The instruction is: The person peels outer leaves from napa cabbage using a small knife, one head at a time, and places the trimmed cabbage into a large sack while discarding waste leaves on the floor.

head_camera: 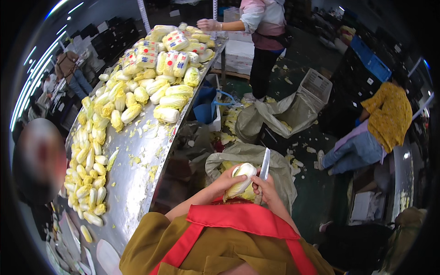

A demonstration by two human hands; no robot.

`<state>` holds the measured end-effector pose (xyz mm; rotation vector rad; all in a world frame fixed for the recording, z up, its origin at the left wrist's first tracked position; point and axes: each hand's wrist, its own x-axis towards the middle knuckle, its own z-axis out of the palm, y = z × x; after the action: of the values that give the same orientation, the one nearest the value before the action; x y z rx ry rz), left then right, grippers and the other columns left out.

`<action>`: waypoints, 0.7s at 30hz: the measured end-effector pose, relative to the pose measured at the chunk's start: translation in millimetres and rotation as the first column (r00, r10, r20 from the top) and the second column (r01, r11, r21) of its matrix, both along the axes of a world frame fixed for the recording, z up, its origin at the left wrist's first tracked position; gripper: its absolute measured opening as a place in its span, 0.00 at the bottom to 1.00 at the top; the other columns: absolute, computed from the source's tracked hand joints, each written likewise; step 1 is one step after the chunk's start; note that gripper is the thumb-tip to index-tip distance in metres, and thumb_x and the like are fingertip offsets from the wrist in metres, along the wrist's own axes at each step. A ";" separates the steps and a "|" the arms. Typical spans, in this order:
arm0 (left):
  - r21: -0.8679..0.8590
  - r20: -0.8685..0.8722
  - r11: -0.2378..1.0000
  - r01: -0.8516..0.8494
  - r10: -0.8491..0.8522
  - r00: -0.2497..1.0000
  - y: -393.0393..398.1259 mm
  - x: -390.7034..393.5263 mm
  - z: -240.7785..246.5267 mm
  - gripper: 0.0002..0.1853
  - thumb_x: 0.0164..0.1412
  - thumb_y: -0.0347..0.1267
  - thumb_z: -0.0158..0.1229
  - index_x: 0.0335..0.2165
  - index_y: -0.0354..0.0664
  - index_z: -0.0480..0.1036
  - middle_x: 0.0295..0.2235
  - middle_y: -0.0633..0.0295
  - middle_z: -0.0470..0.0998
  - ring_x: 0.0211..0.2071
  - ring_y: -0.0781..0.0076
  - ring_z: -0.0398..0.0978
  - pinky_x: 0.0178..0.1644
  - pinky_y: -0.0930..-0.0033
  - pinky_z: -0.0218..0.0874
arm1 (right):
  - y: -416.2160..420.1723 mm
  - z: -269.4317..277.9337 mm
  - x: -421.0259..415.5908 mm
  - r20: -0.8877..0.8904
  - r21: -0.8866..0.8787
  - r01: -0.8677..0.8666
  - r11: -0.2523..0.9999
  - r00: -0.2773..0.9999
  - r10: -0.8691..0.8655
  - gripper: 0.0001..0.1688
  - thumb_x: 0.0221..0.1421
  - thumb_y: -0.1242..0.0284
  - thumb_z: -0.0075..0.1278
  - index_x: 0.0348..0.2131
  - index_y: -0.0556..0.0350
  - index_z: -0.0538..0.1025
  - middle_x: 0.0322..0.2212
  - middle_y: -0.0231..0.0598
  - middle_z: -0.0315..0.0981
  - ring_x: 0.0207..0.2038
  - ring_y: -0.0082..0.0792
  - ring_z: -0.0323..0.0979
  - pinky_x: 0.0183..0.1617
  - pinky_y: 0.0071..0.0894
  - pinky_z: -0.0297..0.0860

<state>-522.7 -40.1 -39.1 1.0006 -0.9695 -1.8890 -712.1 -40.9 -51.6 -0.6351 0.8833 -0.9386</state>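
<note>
A napa cabbage [244, 175] with a white base and yellow leaves rests in my left hand [229, 181], above an open woven sack [220, 160] that holds loose yellow leaves. My right hand [267, 189] grips a knife [265, 165] by its wrapped handle, blade pointing up and away from me, close beside the cabbage. The fingertips of my right hand are near or on the cabbage; whether they touch it I cannot tell. To the left, a metal table [132, 178] carries many bare cabbages [84, 172], with plastic-wrapped ones [172, 63] heaped at its far end.
A co-worker [263, 37] reaches a gloved hand over the far pile. Another in yellow [388, 117] stands right. A second sack [271, 117], a plastic crate [315, 87] and a blue container [205, 105] stand ahead. Leaf scraps litter the floor. A blurred person is at the left.
</note>
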 end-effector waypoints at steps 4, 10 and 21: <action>0.051 -0.096 0.998 -0.025 0.030 0.995 3.8 0.1 7.5 0.30 0.58 0.34 0.56 0.55 0.38 0.57 0.46 0.60 0.69 0.45 0.73 0.69 0.48 0.70 0.62 | 1.6 4.1 3.1 -0.006 -0.026 0.016 1.000 1.000 -0.016 0.25 0.46 0.75 0.59 0.42 0.57 0.63 0.23 0.29 0.65 0.19 0.16 0.62 0.14 0.15 0.57; -0.136 0.036 0.986 -0.102 0.107 0.994 -5.2 -8.4 8.0 0.27 0.60 0.35 0.53 0.56 0.40 0.57 0.48 0.59 0.67 0.47 0.73 0.66 0.51 0.69 0.60 | 6.3 26.0 4.2 -0.008 -0.115 0.054 0.992 0.998 -0.055 0.31 0.47 0.78 0.56 0.51 0.57 0.64 0.23 0.27 0.67 0.18 0.15 0.61 0.16 0.15 0.57; -0.237 0.023 0.967 -0.097 0.105 0.994 4.6 -15.4 32.7 0.27 0.64 0.45 0.47 0.52 0.37 0.61 0.45 0.59 0.70 0.44 0.74 0.67 0.49 0.71 0.59 | 17.4 52.7 1.0 -0.026 -0.245 0.138 0.960 0.989 -0.149 0.25 0.45 0.77 0.58 0.44 0.59 0.66 0.25 0.32 0.67 0.15 0.15 0.59 0.16 0.14 0.56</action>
<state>-538.1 -35.5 -6.3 0.9261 -1.1128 -1.6335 -711.1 -23.5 1.1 -0.8116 0.8690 -1.1793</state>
